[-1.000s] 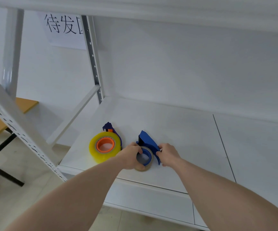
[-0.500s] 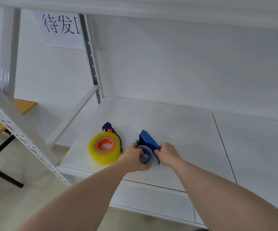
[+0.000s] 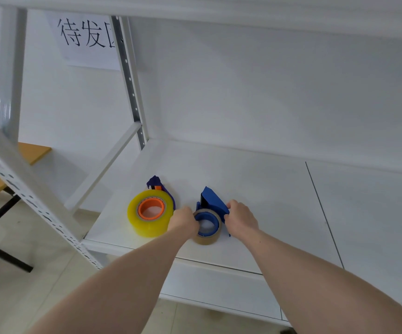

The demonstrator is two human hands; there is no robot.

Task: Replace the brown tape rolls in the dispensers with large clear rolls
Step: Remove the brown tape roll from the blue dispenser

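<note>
Head view gave me the one relation I needed: the brown roll (image 3: 206, 229) sat on the blue hub of the right-hand dispenser (image 3: 213, 205), its round face turned up toward the camera, so its axis ran up out of the white shelf (image 3: 255, 189) and toward me. I judged the roll would have to come off along that line, not sideways. My left hand (image 3: 184, 219) was touching the roll's left rim, fingers curled round its edge in a grip. My right hand (image 3: 240, 216) lay just to the right, fingers closed on the dispenser's blue body, bracing it. The left hand was therefore the nearer one to the roll. The large clear roll (image 3: 150, 216), yellowish with an orange core, stood just left of my left hand, with the second dispenser (image 3: 156, 183) partly hidden behind it.
</note>
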